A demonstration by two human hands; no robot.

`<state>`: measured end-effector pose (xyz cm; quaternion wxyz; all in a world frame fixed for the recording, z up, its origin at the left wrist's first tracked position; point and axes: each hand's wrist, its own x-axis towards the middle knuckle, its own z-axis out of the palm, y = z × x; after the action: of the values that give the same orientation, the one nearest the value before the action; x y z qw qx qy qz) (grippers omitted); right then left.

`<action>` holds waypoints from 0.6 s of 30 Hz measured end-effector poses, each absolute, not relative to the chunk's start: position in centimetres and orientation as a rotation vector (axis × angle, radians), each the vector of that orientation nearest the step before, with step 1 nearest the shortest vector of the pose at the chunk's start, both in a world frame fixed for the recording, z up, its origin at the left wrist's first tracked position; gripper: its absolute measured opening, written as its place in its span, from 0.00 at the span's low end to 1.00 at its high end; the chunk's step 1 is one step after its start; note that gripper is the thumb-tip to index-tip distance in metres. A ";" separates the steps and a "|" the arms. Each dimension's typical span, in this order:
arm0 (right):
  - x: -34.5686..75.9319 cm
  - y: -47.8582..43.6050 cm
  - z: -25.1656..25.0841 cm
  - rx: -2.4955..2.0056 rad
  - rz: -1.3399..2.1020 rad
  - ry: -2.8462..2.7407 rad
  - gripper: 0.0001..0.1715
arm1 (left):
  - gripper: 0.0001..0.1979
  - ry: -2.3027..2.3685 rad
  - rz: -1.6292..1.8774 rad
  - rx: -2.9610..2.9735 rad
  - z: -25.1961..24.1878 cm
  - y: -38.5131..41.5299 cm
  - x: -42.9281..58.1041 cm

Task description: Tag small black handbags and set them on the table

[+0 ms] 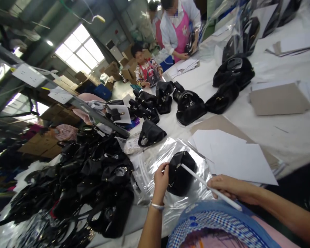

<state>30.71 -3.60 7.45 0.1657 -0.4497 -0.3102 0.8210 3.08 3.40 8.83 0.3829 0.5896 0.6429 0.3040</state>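
Right hand [223, 186] closed round one long, thin white rod [196, 176], whose far end reaches over one soft black handbag [180, 182] with metal fittings; whether the tip touches it, I cannot tell. Left hand [161, 179], with one silver-coloured bracelet [157, 206] on its wrist, has its fingers bent at the bag's left edge; whether they pinch it is unclear. This handbag sits between the two hands, on shiny clear plastic film [158, 155] spread over the pale-covered table [268, 134].

Just right of the film, at least two white paper sheets [222, 151] overlap on grey-brown cardboard [217, 123]. Just beyond the film stands one black slouchy bag [153, 132]; past it are two more side by side, a rounded black bag [191, 108] and a black bag with a ring [223, 98]. Farther right lies one stack of grey-brown boards [280, 99]. To the left, a large heap of black bags [93, 172] overlaps too much to count. Across the table, two people in pink aprons [182, 29] stand near one person in a patterned top [147, 70].
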 end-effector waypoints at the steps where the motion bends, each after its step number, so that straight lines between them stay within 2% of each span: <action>1: 29.8 -3.5 7.5 -1.242 2.343 -0.828 0.20 | 0.12 1.600 0.742 1.545 8.7 4.0 2.8; 6: 25.2 -3.1 7.2 -1.015 2.319 -0.477 0.14 | 0.12 1.307 0.533 1.611 9.0 7.0 2.2; 11: 21.2 -3.4 7.0 -0.805 2.270 -0.099 0.10 | 0.17 1.212 0.333 1.504 9.3 8.0 2.7; 15: 19.0 -2.7 6.9 -0.792 2.217 -0.189 0.09 | 0.19 1.161 0.127 1.387 9.4 8.7 3.5; 18: 18.5 -2.3 6.6 -0.875 2.118 -0.399 0.13 | 0.20 1.111 0.069 1.348 9.6 9.3 3.8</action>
<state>18.49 -2.26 6.61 0.3965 -0.3452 -0.1573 0.8360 3.85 9.31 9.64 0.6417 0.5914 0.4874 0.0305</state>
